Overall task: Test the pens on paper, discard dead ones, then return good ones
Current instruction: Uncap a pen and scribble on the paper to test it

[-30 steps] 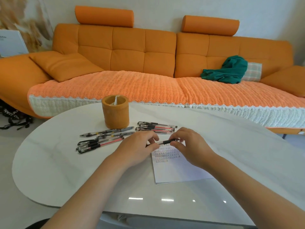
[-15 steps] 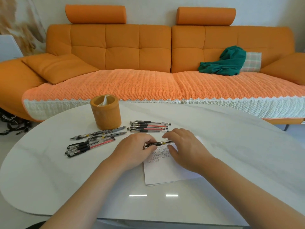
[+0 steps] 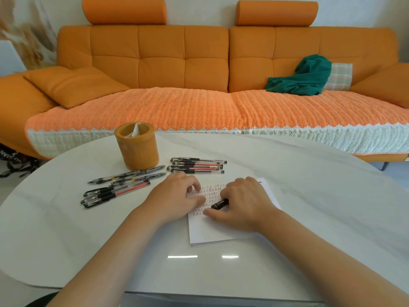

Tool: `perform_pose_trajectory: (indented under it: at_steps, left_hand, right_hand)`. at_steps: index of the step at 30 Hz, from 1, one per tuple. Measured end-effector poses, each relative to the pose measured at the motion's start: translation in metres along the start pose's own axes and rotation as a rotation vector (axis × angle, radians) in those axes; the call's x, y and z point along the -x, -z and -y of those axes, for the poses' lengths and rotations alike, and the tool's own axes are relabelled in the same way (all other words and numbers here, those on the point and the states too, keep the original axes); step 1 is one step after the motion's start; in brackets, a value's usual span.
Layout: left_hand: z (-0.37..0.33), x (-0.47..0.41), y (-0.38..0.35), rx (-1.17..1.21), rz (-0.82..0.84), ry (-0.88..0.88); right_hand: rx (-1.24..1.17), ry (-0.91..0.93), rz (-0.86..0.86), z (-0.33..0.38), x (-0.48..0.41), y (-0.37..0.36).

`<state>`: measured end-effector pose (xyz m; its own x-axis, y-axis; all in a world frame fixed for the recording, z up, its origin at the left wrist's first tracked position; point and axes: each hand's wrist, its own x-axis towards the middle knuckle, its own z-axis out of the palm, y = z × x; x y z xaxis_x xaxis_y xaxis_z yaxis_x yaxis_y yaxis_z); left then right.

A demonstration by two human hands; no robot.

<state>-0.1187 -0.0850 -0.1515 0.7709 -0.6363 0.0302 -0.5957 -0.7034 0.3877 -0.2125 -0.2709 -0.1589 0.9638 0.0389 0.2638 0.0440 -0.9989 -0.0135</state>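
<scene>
My right hand (image 3: 243, 204) is closed on a black pen (image 3: 219, 204), whose dark end points left and down onto the white paper (image 3: 212, 231). The paper carries rows of small red and dark test marks. My left hand (image 3: 177, 196) rests on the paper's left edge with its fingers curled; I cannot see whether anything is inside them. Several pens (image 3: 115, 189) lie in a loose pile to the left. A tidier row of pens (image 3: 197, 166) lies just beyond my hands. The orange pen holder (image 3: 137, 147) stands upright behind the left pile.
The white oval table (image 3: 309, 207) has its front edge close to me. Behind it stretches an orange sofa (image 3: 199, 63) with a green cloth (image 3: 301, 78) on the seat. Black straps (image 3: 15, 162) lie on the floor at the left.
Both hands held the pen level between them above the paper. They have drawn apart; the pen has stayed in my right hand and come down onto the paper.
</scene>
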Motion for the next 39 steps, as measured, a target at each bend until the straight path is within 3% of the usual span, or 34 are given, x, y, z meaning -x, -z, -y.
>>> perform_pose_trajectory:
  at_steps: [16,27,29,31,34,36,39]
  left_hand:
    - [-0.004,0.001,-0.002,-0.015,0.037,0.045]
    - [-0.005,0.0,-0.001,-0.008,0.062,0.081]
    - [-0.004,-0.001,-0.001,-0.004,0.069,0.083]
    - [-0.004,-0.001,-0.001,0.016,0.072,0.089]
    - [-0.003,-0.001,-0.001,0.04,0.06,0.092]
    - [-0.002,-0.001,-0.002,0.046,0.058,0.089]
    - [-0.001,-0.001,-0.002,0.051,0.058,0.089]
  right_hand:
    - [-0.172,0.115,-0.132,-0.003,-0.002,-0.003]
    - [-0.603,0.137,-0.567,-0.004,-0.004,0.012]
    - [-0.709,0.053,-0.627,-0.002,-0.003,0.014]
    - [-0.943,-0.141,-0.575,0.004,-0.002,0.017]
    - [-1.356,-0.353,-0.317,0.007,-0.003,0.022]
    - [-1.449,-0.41,-0.138,0.004,-0.002,0.023]
    - [-1.422,-0.45,-0.014,0.0,0.0,0.017]
